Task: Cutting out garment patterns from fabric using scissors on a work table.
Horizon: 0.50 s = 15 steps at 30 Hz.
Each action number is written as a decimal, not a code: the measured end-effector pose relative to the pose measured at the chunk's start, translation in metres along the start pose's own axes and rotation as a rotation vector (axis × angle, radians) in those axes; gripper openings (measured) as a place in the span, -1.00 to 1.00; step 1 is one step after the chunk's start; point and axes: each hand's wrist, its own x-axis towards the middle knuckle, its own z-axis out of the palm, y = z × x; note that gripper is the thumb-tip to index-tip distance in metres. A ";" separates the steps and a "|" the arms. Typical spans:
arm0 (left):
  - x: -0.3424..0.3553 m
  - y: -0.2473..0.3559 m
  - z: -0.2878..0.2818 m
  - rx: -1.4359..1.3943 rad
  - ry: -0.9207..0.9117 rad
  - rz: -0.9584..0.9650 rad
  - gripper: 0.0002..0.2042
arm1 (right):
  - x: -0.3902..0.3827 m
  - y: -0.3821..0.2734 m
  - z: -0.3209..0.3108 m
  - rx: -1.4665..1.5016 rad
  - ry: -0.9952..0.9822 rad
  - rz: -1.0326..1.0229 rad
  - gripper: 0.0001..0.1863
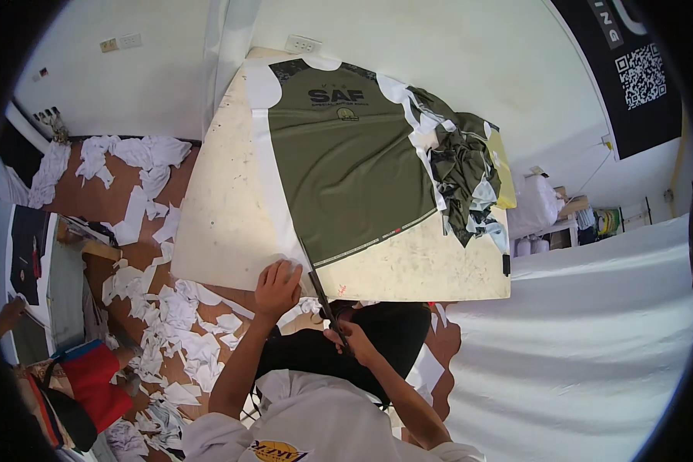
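An olive-green printed fabric panel [346, 177] with white margins and dark shoulder patches lies on a pale board [215, 208]. My left hand [277, 289] grips the white margin [281, 223] at the panel's lower left corner, fingers bent over it. In my right hand [348, 336], below the board's front edge, are long dark scissors [320, 295], their blades angled up to the panel's lower left edge. Beside the panel on the right lies a crumpled heap of olive, camouflage and light scraps [462, 181].
White scraps [192, 346] litter the brown floor at left. Another person's hand [9, 314] rests by a side table with dark printed fabric [27, 254], near a red bag [92, 381]. A white sheet [570, 331] covers the right; a shelf [562, 227] with bundles stands behind it.
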 end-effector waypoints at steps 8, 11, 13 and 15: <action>-0.006 -0.003 0.006 0.013 -0.004 0.012 -0.63 | -0.008 -0.002 0.002 -0.115 0.089 0.115 -0.55; -0.006 -0.003 0.007 -0.003 0.014 0.015 -0.66 | -0.005 -0.010 -0.003 -0.107 0.060 0.117 -0.52; -0.006 -0.003 0.005 -0.008 0.003 0.015 -0.68 | 0.005 -0.004 -0.003 -0.108 0.057 0.118 -0.51; -0.005 -0.003 0.003 -0.001 0.001 0.016 -0.72 | 0.012 -0.012 0.002 -0.116 0.046 0.114 -0.51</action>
